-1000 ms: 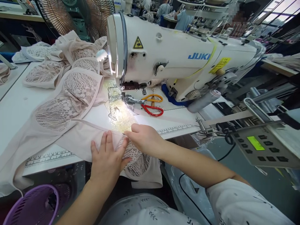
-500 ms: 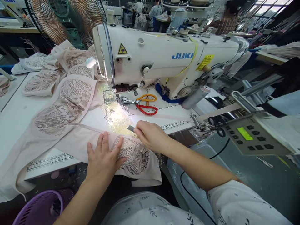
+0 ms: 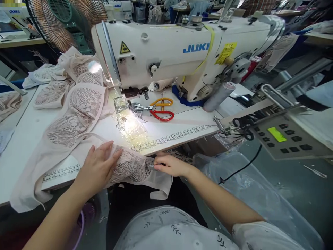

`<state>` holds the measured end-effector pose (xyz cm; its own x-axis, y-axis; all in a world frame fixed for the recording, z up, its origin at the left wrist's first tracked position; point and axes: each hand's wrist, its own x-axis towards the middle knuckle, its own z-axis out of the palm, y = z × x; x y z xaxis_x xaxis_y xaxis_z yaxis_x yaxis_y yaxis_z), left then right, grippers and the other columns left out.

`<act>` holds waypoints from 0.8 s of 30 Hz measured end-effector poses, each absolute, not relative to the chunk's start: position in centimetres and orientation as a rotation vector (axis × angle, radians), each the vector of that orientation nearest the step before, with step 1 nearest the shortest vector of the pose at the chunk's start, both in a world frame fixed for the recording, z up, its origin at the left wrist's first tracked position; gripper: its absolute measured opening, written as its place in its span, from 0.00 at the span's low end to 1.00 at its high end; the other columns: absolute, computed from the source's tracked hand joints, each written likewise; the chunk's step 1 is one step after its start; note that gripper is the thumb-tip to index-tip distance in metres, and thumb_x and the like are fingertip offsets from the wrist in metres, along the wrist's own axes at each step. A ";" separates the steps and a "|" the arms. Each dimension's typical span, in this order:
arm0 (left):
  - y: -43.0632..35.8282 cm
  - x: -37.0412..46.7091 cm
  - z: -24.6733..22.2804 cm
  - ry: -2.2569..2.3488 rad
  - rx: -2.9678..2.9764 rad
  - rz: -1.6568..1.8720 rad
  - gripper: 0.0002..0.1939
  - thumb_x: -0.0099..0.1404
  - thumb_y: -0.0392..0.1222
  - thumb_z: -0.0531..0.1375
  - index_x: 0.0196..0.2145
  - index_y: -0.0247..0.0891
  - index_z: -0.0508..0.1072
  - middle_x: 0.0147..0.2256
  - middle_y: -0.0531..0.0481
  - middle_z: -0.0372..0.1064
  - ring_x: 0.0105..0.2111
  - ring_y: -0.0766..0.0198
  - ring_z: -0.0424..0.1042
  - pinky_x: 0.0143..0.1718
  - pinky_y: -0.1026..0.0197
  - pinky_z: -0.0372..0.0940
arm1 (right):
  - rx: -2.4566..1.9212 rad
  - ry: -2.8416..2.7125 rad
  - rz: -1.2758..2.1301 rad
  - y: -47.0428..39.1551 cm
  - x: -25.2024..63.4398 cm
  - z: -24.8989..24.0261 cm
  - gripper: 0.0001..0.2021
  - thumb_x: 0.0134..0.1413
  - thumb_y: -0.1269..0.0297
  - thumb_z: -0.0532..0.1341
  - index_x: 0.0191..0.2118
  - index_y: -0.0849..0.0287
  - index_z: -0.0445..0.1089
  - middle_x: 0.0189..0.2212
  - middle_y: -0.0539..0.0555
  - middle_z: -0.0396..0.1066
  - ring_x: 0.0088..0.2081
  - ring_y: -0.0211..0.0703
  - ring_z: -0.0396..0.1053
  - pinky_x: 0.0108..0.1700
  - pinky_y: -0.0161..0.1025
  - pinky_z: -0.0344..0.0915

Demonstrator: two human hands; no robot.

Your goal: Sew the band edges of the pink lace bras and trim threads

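A beige lace bra (image 3: pixel 132 165) lies across the front of the table, one cup hanging over the edge above my lap. My left hand (image 3: pixel 97 168) rests on it beside the lace cup, fingers stretched and apart. My right hand (image 3: pixel 170 165) is at the bra's right end, just off the table edge. Its fingers are closed on a small flat grey piece (image 3: pixel 151 167), whose exact kind I cannot make out. Scissors with one orange and one red handle (image 3: pixel 162 110) lie beside the needle area of the sewing machine (image 3: pixel 166 52).
More lace bras (image 3: pixel 52 92) are heaped at the left. A ruler strip (image 3: pixel 177 135) runs along the table's front edge. A thread cone (image 3: pixel 220 97) and a control panel (image 3: pixel 283 137) are at the right. A fan (image 3: pixel 61 12) stands behind; a purple basket (image 3: pixel 82 225) sits below.
My right hand has moved down off the tabletop with the grey piece. My left hand has shifted left, and the bra's near cup has been drawn toward me. The camera view has shifted slightly.
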<state>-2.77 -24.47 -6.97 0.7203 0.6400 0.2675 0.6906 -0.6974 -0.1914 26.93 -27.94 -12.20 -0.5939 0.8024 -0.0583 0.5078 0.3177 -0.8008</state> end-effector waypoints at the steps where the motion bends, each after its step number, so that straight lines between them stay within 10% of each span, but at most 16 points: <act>1: -24.6 -2.4 -6.7 -1.000 -2.612 -0.273 0.19 0.66 0.33 0.48 0.49 0.36 0.74 0.52 0.31 0.65 0.50 0.45 0.68 0.53 0.35 0.59 | -1.126 -2.227 1.172 -27.8 26.5 -12.8 0.08 0.58 0.67 0.54 0.28 0.60 0.63 0.30 0.53 0.64 0.35 0.40 0.63 0.39 0.37 0.62; 6: -26.4 0.6 -6.3 -0.804 -2.468 -0.219 0.20 0.61 0.23 0.47 0.42 0.28 0.76 0.46 0.36 0.73 0.45 0.52 0.71 0.44 0.55 0.68 | -0.952 -2.152 1.155 -28.5 26.6 -11.5 0.10 0.60 0.63 0.52 0.28 0.59 0.61 0.30 0.53 0.64 0.33 0.38 0.62 0.39 0.37 0.62; 12: -28.1 4.3 -8.6 -1.240 -2.345 -0.567 0.16 0.66 0.33 0.50 0.43 0.18 0.72 0.42 0.28 0.70 0.46 0.47 0.69 0.47 0.49 0.68 | -1.264 -1.818 1.124 -28.9 28.8 -7.8 0.14 0.60 0.55 0.51 0.28 0.58 0.59 0.23 0.48 0.59 0.26 0.36 0.57 0.30 0.35 0.56; 24: -27.3 3.4 -9.9 -1.421 -2.490 -0.486 0.26 0.65 0.54 0.56 0.57 0.40 0.68 0.56 0.30 0.58 0.55 0.39 0.62 0.48 0.45 0.65 | -1.628 -1.859 0.431 -26.0 28.3 -6.4 0.09 0.58 0.63 0.49 0.27 0.56 0.57 0.26 0.52 0.63 0.30 0.42 0.61 0.33 0.38 0.57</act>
